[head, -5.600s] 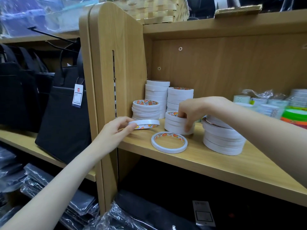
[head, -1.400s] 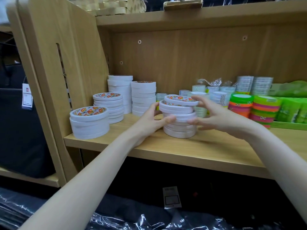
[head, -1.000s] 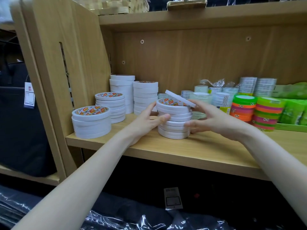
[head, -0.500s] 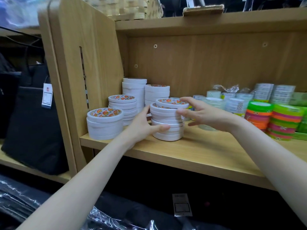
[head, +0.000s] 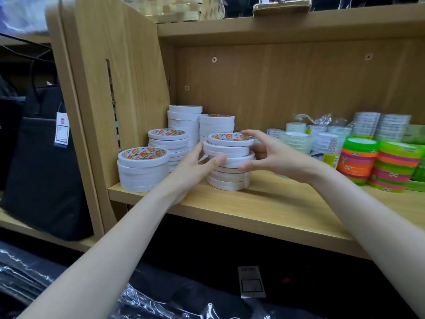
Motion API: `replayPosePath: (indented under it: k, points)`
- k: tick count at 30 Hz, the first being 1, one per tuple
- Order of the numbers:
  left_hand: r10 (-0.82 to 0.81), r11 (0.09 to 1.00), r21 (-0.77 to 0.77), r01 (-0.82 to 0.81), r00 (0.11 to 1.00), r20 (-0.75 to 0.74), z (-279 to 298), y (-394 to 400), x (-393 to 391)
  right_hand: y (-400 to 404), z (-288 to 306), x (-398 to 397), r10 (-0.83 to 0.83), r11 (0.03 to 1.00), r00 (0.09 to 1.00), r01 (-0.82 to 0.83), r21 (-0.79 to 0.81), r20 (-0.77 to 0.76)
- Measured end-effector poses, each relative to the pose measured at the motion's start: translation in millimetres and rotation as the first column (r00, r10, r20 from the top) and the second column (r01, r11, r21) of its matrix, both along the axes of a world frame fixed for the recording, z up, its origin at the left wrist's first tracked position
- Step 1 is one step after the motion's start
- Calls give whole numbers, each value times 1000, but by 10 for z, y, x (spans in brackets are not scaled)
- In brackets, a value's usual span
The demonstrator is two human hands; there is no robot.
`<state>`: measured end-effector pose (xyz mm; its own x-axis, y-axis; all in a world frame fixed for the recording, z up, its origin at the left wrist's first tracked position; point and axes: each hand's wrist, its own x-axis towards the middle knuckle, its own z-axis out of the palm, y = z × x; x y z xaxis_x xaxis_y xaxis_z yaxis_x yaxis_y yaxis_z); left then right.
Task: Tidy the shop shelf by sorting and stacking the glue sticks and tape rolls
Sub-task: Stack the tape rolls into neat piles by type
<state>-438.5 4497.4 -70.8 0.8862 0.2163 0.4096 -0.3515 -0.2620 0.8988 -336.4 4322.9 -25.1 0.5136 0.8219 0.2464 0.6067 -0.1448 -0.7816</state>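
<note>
Uneven stack of white tape rolls point(head: 228, 166) cupped between both hands at the front of the wooden shelf point(head: 264, 203).

The left hand point(head: 195, 166) is curved against its left side; the right hand point(head: 273, 155) is spread — fingertip on the top roll, thumb at mid-height. Further white tape stacks point(head: 143, 169) stand left; neon tape rolls point(head: 358, 162) stand right.

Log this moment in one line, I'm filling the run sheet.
step: squaring tape stack | left hand: touches stack side | right hand: fingers curved around other side | shelf: stack uneven
</note>
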Motion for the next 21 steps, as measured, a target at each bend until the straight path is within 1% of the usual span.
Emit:
replayPosePath:
  k: [2,4,7,9,11,13,15,16,17,18,20,21]
  points:
    - [-19,1000,5,19,1000,-1,12,-12,-10,46,-5,2,-7,1000,1000,7,2,12]
    - [-23,998,52,23,1000,-15,20,3,3,60,-18,6,-26,1000,999,26,2,46]
    - [-14,996,91,22,996,-89,26,72,3,-10,-65,16,-32,999,997,33,-9,66]
    - [57,978,209,-22,985,-160,-6,103,-9,-64,-104,5,-24,998,997,28,-54,67]
    - [120,946,319,-60,978,-171,-62,49,-1,-68,-137,-21,-52,994,990,64,-93,133]
    - [216,897,416,-149,969,-119,-108,-39,23,-27,-157,-50,-101,989,973,120,-83,208]
    - [317,835,491,-247,946,-65,-120,-108,16,2,-155,-86,-108,990,967,127,-67,229]
    - [343,818,505,-275,938,-45,-115,-119,6,1,-146,-95,-93,992,969,109,-58,228]
    - [342,824,492,-280,939,-38,-98,-124,-6,-7,-140,-77,-66,996,974,78,-45,215]
    - [307,858,444,-259,951,-39,-69,-123,-22,-18,-125,-65,-40,999,980,45,-23,194]
    - [180,950,267,-164,983,-38,-20,-129,-48,-32,-87,-27,-38,999,990,34,30,135]
    - [132,977,175,-125,991,-32,1,-126,-49,-31,-64,-6,-58,997,993,53,52,107]
